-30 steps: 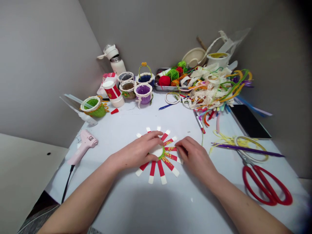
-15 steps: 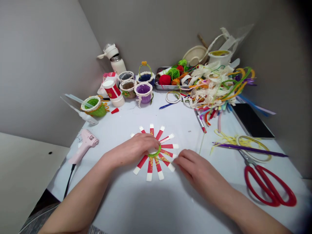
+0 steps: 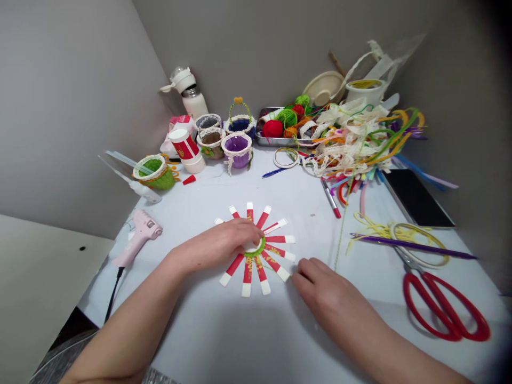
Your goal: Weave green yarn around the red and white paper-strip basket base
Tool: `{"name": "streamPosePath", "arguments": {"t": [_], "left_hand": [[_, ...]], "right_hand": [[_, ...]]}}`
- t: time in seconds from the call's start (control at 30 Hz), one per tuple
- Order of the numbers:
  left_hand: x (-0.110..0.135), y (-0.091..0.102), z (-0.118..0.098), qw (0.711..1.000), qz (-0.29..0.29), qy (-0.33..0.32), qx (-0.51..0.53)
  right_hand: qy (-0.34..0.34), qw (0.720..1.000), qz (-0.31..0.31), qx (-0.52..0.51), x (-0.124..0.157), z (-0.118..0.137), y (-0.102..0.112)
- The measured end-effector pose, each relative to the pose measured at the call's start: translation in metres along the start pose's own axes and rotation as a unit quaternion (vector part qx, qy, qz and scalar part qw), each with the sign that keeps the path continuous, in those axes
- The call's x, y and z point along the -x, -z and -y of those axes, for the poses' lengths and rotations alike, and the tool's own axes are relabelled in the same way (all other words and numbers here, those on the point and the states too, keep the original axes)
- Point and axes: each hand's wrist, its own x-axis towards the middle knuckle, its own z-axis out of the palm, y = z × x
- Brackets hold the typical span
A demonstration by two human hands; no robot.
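A paper cup (image 3: 247,269) lies opened flat on the table, its red and white wall cut into strips that spread like rays. Green yarn (image 3: 258,251) is wound in a ring round its base. My left hand (image 3: 236,234) rests over the far left side of the cup, its fingers closed down on the base and covering some strips. By the tips of the right-hand strips, my right hand (image 3: 312,277) is pinched on the green yarn. A thin strand runs from the ring towards it, and a loose length trails from behind it up to the yarn pile.
A pink glue gun (image 3: 140,234) lies left; red-handled scissors (image 3: 444,304), a purple pipe cleaner (image 3: 412,246) and a phone (image 3: 418,197) lie right. Small woven baskets (image 3: 237,152), a tray (image 3: 280,141) of yarn balls and a heap of lace (image 3: 344,128) line the back.
My right hand has moved slightly down and right, drawing the green yarn along. The trailing strand now shows as a longer line. My left hand stays on the cup; the view has shifted a little.
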Motion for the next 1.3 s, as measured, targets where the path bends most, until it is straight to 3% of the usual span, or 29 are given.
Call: {"name": "streamPosePath", "arguments": {"t": [0.17, 0.47, 0.63, 0.97, 1.13, 1.3], "left_hand": [[0.001, 0.0, 0.001, 1.0, 0.01, 0.0, 0.01], [-0.004, -0.01, -0.009, 0.998, 0.047, -0.025, 0.035], [-0.005, -0.009, -0.012, 0.998, 0.032, -0.027, 0.038], [-0.007, -0.016, -0.012, 0.999, -0.02, 0.03, -0.008], [-0.006, -0.013, -0.012, 0.998, -0.006, 0.05, -0.031], [-0.003, -0.009, -0.006, 0.999, -0.009, 0.023, -0.035]], "right_hand": [[-0.056, 0.998, -0.011, -0.008, -0.005, -0.01, -0.005], [-0.128, 0.983, -0.113, -0.062, -0.038, -0.036, -0.02], [-0.144, 0.979, -0.11, -0.089, -0.04, -0.037, -0.022], [-0.154, 0.977, -0.1, -0.111, -0.038, -0.037, -0.019], [-0.151, 0.976, -0.097, -0.123, -0.034, -0.039, -0.019], [-0.139, 0.977, -0.092, -0.131, -0.031, -0.037, -0.013]]}}
